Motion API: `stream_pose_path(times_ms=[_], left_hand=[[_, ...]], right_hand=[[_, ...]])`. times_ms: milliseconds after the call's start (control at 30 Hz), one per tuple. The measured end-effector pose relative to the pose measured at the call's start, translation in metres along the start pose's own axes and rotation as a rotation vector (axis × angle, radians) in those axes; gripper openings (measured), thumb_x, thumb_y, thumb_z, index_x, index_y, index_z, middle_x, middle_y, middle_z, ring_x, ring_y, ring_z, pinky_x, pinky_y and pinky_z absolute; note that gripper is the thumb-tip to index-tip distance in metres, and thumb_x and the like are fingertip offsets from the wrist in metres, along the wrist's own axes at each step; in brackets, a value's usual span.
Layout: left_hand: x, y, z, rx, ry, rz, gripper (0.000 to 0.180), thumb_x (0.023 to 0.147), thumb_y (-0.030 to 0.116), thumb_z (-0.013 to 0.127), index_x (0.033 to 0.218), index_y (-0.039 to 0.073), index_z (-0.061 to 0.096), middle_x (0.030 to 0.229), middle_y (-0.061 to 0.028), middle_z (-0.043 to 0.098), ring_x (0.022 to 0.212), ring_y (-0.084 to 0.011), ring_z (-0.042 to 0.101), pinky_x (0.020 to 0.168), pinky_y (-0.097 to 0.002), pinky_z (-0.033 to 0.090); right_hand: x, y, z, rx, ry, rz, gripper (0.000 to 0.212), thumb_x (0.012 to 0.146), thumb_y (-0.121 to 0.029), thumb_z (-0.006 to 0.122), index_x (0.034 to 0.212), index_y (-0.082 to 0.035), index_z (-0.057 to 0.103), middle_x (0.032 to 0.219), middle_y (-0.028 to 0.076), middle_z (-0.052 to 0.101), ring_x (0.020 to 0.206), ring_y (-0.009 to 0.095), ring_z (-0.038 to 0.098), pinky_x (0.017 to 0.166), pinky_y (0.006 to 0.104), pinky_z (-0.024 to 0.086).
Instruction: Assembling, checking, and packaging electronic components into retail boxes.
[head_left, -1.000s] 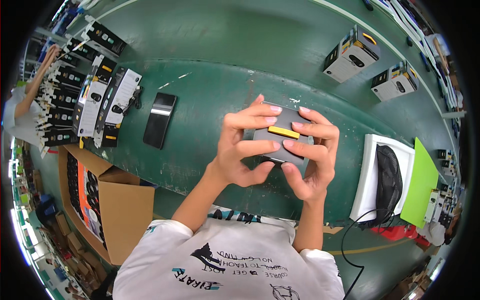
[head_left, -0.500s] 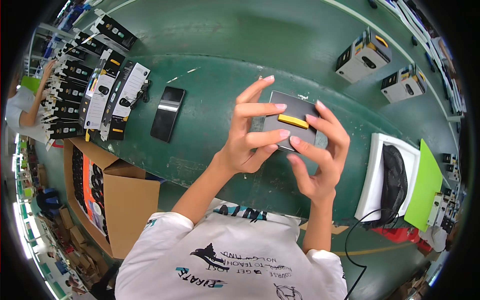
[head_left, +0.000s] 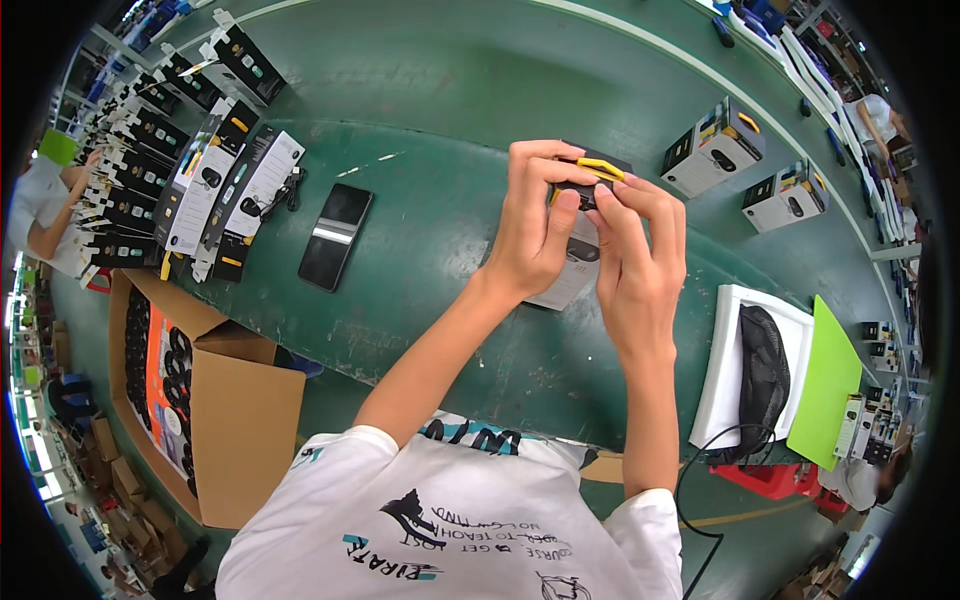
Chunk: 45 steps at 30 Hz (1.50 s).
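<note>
A small packaging box (head_left: 566,283) with a pale printed face, a dark top and a yellow strap handle (head_left: 600,166) is between my two hands above the green table. My left hand (head_left: 530,220) is closed, its curled fingers at the top edge by the strap and its thumb against the near side. On the other side my right hand (head_left: 640,240) is closed the same way, fingertips close to the strap's right end. The hands cover much of the box's upper part, so the exact grip of each fingertip is hidden.
A black phone (head_left: 335,237) lies on the table (head_left: 420,320) left of me, near dark and white boxes (head_left: 245,190) and a cable. Two similar boxes (head_left: 712,148) stand far right. A white tray (head_left: 715,400) holds a black bag. An open carton (head_left: 245,430) stands at lower left.
The box has tipped, so its pale printed face now shows below the dark top. Both hands have shifted from spread fingers around the top to curled fingers at the strap's edge.
</note>
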<state>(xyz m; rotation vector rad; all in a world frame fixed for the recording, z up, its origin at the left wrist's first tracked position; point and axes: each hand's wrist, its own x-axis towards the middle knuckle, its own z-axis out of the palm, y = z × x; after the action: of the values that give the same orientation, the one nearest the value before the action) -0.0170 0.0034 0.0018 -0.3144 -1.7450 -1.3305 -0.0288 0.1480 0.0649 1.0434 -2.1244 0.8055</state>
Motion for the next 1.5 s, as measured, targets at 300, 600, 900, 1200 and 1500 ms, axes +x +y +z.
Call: stream_pose_path(times_ms=[300, 600, 900, 1200, 1500], left_hand=[[0.004, 0.001, 0.006, -0.002, 0.014, -0.008, 0.024, 0.113, 0.026, 0.053, 0.121, 0.005, 0.063, 0.129, -0.0193, 0.056, 0.12, -0.0322, 0.056, 0.103, -0.0434, 0.049], [-0.008, 0.005, 0.004, 0.005, 0.084, 0.014, 0.018, 0.108, 0.019, 0.064, 0.121, 0.006, 0.065, 0.13, -0.0169, 0.056, 0.123, -0.0319, 0.054, 0.104, -0.0436, 0.048], [-0.026, 0.037, -0.038, -0.141, -0.201, 0.261, 0.02, 0.106, 0.019, 0.065, 0.123, 0.009, 0.064, 0.135, -0.017, 0.055, 0.124, -0.0353, 0.059, 0.112, -0.0509, 0.046], [0.143, -0.147, -0.255, 0.348, 0.687, -0.371, 0.082, 0.093, 0.028, 0.083, 0.145, -0.006, 0.03, 0.149, -0.0257, 0.033, 0.14, -0.0355, 0.042, 0.114, -0.0464, 0.045], [0.213, -0.254, -0.397, 0.488, 0.95, -0.831, 0.142, 0.069, 0.012, 0.099, 0.164, -0.006, -0.005, 0.17, -0.0279, 0.016, 0.159, -0.037, 0.025, 0.129, -0.0446, 0.033]], right_hand=[[0.013, 0.0, -0.008, 0.168, 0.029, 0.087, 0.016, 0.086, 0.009, 0.075, 0.098, 0.001, 0.068, 0.1, 0.013, 0.061, 0.094, 0.032, 0.066, 0.078, 0.0443, 0.054], [0.055, -0.003, -0.044, 0.434, -0.397, 0.56, 0.027, 0.081, -0.002, 0.084, 0.103, -0.003, 0.068, 0.101, 0.006, 0.065, 0.107, 0.024, 0.066, 0.097, 0.0428, 0.057], [-0.032, 0.01, -0.035, 0.695, -0.565, 0.613, 0.094, 0.066, -0.012, 0.097, 0.146, -0.004, 0.048, 0.133, 0.009, 0.061, 0.123, 0.022, 0.063, 0.105, 0.0386, 0.054], [0.062, 0.09, 0.022, 0.479, -0.206, 0.468, 0.077, 0.078, -0.017, 0.099, 0.138, 0.0, 0.055, 0.125, 0.011, 0.067, 0.113, 0.02, 0.066, 0.098, 0.0345, 0.054], [0.103, 0.211, 0.085, 0.628, -0.3, 0.608, 0.077, 0.084, -0.022, 0.093, 0.147, 0.0, 0.054, 0.131, 0.014, 0.069, 0.117, 0.025, 0.066, 0.108, 0.038, 0.049]])
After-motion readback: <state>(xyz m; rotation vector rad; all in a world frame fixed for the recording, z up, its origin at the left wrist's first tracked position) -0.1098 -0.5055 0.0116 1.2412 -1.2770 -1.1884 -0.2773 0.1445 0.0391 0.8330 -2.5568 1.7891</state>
